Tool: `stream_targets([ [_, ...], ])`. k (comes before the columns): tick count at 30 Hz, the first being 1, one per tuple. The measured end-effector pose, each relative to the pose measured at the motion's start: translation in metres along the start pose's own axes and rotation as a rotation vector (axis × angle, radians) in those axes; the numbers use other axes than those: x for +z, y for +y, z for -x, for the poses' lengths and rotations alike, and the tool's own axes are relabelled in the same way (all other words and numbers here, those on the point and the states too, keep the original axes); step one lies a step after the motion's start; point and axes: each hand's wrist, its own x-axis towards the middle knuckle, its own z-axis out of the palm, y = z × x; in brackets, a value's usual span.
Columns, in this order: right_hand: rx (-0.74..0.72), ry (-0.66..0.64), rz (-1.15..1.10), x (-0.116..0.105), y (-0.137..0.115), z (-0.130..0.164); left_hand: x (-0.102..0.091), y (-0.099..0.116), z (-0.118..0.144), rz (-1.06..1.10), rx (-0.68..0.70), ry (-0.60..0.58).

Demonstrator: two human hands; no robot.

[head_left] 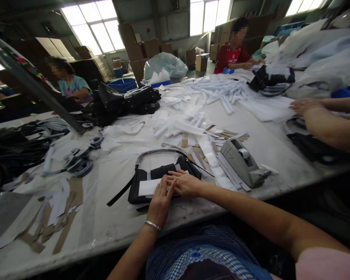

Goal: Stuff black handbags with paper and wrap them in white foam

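Note:
A black handbag (133, 190) lies in front of me, its wrapped handle (156, 151) arching away and a loose strap end sticking out at the left. On its front rests a folded white padding sheet (146, 187). My left hand (160, 200), a bracelet at the wrist, lies with fingers stretched out at the sheet's right part. Coming in from the right, my right hand (188, 184) also has its fingers extended flat, their tips meeting those of the left over the bag. What lies under the fingertips is hidden.
A grey tape dispenser (243, 163) stands right of the bag beside cardboard strips (196, 155). Left are strap rolls (78, 163) and more strips (67, 202). White padding rolls (221, 93) and black bags (128, 101) lie farther back. A co-worker's arms (323, 116) reach in at right.

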Motion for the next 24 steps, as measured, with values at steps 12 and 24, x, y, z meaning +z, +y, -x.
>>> stream_targets([
  [12, 0.438, 0.73, -0.437, 0.021, -0.032, 0.105, 0.01, 0.001, 0.005, -0.108, -0.03, -0.096],
  [24, 0.94, 1.084, -1.99, 0.033, -0.056, 0.076, 0.014, -0.011, 0.009, -0.032, 0.0, -0.003],
])
